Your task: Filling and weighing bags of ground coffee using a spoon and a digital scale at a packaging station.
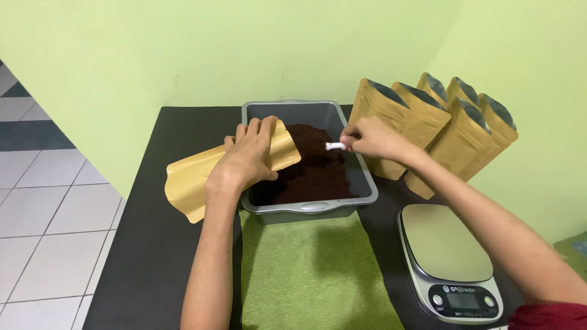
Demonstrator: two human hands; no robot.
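Observation:
My left hand point(249, 156) grips a flat tan paper pouch point(194, 177) and holds its mouth over the left rim of a grey plastic tub point(314, 205). Dark brown ground powder point(318, 171) fills the tub. My right hand point(371, 138) pinches the handle of a small white scoop point(334, 146) just above the powder, near the tub's right side.
Several open tan pouches point(440, 128) stand upright to the right of the tub against the green wall. A digital kitchen scale point(449, 256) sits at the front right. A green cloth point(312, 275) lies in front of the tub on the black table point(147, 256). Tiled floor is to the left.

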